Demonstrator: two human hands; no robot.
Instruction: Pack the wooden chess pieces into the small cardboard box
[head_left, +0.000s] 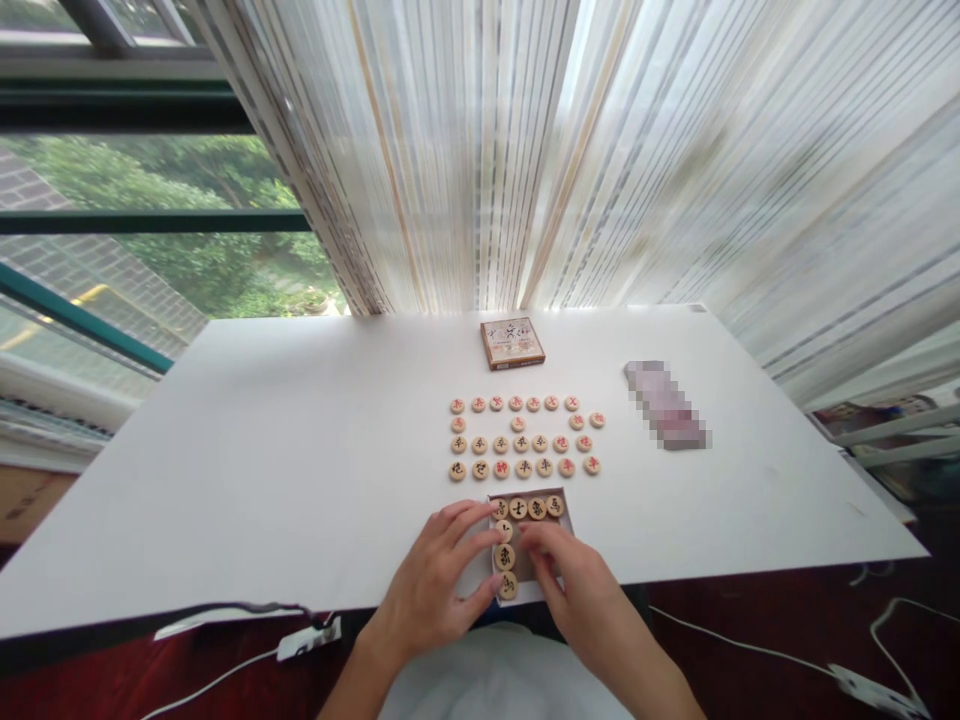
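Observation:
A shallow open box (524, 569) lies at the table's front edge, with black-character Chinese chess pieces inside. Along its far side runs a row with a horse piece (555, 506) at the right end; a column goes down the left side to another horse piece (508, 586). My left hand (442, 565) is at the box's left side, fingers apart, its fingertips touching the left-side pieces. Reaching into the box from the right is my right hand (581, 580), fingers bent together beside the column. Whatever lies under those fingertips is hidden.
Beyond the box, several rows of red and black chess pieces (522, 444) lie on the white table (315, 430). A patterned box lid (513, 343) sits farther back. To the right is a pixelated pinkish item (667, 405). Striped curtains (465, 150) hang behind the table.

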